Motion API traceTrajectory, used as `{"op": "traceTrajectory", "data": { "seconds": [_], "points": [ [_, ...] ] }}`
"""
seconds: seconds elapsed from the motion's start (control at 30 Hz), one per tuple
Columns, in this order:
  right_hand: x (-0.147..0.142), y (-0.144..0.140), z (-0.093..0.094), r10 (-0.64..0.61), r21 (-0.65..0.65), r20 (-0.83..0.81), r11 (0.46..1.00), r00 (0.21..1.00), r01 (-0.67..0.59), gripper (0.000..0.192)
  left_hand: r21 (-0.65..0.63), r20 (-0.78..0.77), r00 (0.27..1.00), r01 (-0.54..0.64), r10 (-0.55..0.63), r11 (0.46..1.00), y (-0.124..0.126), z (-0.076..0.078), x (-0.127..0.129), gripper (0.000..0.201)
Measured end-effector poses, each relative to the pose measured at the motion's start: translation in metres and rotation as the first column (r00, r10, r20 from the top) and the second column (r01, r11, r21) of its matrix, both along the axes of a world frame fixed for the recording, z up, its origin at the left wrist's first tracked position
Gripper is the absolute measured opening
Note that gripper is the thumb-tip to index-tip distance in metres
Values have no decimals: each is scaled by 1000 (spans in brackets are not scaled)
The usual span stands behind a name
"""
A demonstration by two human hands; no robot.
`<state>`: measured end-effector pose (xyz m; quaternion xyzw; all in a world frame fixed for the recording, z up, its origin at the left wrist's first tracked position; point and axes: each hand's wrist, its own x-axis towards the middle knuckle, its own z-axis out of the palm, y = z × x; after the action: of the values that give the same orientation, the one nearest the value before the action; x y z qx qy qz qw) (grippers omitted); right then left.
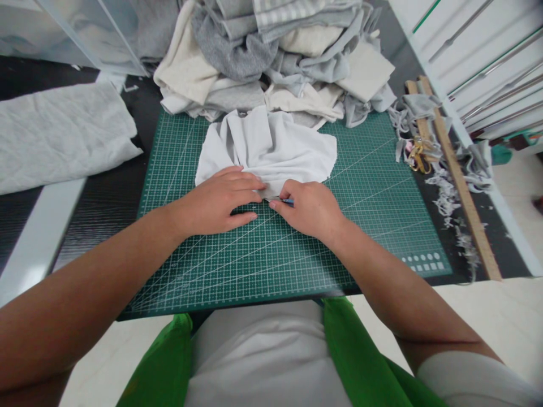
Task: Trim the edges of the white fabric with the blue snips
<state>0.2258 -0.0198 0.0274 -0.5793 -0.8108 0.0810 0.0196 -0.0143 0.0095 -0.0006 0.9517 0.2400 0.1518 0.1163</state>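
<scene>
Here's the white cloth, rumpled near the 12 o'clock side of the green cutting mat, and it looks light, limp and soft, the sort that should crease at a touch rather than break. It ought to slide easily, so the sound hold is a flat press beside the near edge, at 6 o'clock, or a pinch of a single layer at the smoother 3 o'clock end. Down at 7 o'clock the left hand lies on that near edge, fingers extended, thumb well apart from them. At 5 o'clock the right hand has its fingers pinched on a thin blue tool, tip right by the edge; its kind is hard to tell. Further out, a fabric heap crowds 12 o'clock, a folded grey cloth lies at 9 on the dark tabletop, and at 3 there's a wooden strip among scraps, with gold-coloured handles beside it.
</scene>
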Motion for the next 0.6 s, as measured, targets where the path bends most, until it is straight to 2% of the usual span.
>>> {"op": "traceTrajectory", "data": {
  "seconds": [0.3,0.6],
  "points": [
    [1,-2,1,8,-4,-22,1000,1000,-8,35,-35,3,1000,-24,24,999,-1,-1,-1,29],
    [-2,-3,2,38,13,44,999,998,-38,36,2,5,1000,-3,3,1000,0,0,-1,27]
  ]
}}
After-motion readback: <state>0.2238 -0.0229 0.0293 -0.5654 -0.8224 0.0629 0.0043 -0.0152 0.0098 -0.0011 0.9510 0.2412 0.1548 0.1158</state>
